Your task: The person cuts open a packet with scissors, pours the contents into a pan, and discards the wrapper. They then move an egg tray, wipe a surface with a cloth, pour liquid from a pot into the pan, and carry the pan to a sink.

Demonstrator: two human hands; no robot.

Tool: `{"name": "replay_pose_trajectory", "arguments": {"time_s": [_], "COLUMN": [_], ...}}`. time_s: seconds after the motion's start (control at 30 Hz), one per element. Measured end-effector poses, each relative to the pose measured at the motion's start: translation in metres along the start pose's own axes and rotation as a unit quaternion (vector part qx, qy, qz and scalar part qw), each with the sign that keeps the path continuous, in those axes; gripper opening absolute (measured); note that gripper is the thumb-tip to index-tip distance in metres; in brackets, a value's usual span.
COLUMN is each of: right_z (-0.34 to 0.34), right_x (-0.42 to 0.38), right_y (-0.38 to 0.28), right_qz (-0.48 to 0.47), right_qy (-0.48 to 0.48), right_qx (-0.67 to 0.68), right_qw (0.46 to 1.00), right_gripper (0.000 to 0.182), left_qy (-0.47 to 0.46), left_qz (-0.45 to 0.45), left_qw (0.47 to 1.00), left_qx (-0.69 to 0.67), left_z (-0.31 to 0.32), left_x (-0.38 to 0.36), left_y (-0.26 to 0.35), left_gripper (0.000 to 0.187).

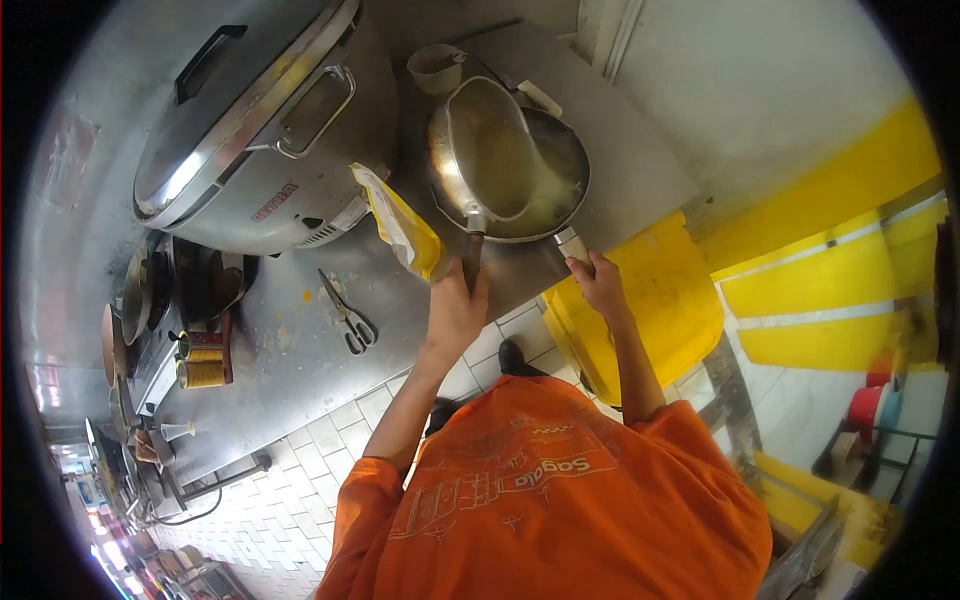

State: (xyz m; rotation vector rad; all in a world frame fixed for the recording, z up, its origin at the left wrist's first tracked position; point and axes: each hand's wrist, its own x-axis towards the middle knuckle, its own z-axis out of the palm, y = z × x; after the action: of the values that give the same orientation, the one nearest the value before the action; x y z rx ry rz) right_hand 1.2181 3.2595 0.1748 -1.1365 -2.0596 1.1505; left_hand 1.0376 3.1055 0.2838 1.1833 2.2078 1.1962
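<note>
My left hand is wrapped round the dark handle of a saucepan, its side browned. The saucepan is tilted to the right above a frying pan, and cloudy yellowish liquid lies at its lower lip and in the pan beneath. My right hand grips the pale handle of that frying pan. Just left of the saucepan is an opened yellow and white packet. Behind them sit a small cup and an object with a white handle.
A large rice cooker fills the back left of the steel counter. Scissors lie on the counter, with tins and pans farther left. A yellow bin stands beside my right arm.
</note>
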Motion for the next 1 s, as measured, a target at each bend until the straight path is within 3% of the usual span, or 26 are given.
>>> {"name": "replay_pose_trajectory", "arguments": {"time_s": [0.07,0.4,0.57,0.8,0.87,1.0], "right_z": [0.002,0.002,0.004,0.003,0.007,0.009], "right_x": [-0.001,-0.004,-0.003,-0.005,-0.003,-0.004], "right_y": [0.002,-0.008,-0.007,-0.007,0.002,0.002], "right_qz": [-0.003,0.040,0.048,0.068,0.057,0.043], "right_qy": [0.007,0.004,-0.004,-0.019,-0.011,-0.011], "right_qx": [-0.003,-0.004,0.025,0.028,0.021,0.045], "right_qw": [1.000,0.999,0.999,0.997,0.998,0.998], "right_gripper": [0.037,0.038,0.040,0.039,0.038,0.037], "left_qy": [0.047,0.073,0.104,0.096,0.106,0.133], "left_qz": [0.046,0.035,0.105,0.103,0.125,0.121], "left_qw": [0.997,0.970,0.942,0.956,0.972,0.976], "left_qx": [0.049,0.228,0.303,0.259,0.168,0.125], "left_z": [0.003,-0.018,-0.020,-0.006,-0.005,-0.007], "left_x": [0.010,0.022,0.022,0.011,0.013,0.024], "left_y": [-0.013,0.002,0.002,0.007,0.012,0.038], "left_gripper": [0.019,0.021,0.022,0.021,0.020,0.020]}}
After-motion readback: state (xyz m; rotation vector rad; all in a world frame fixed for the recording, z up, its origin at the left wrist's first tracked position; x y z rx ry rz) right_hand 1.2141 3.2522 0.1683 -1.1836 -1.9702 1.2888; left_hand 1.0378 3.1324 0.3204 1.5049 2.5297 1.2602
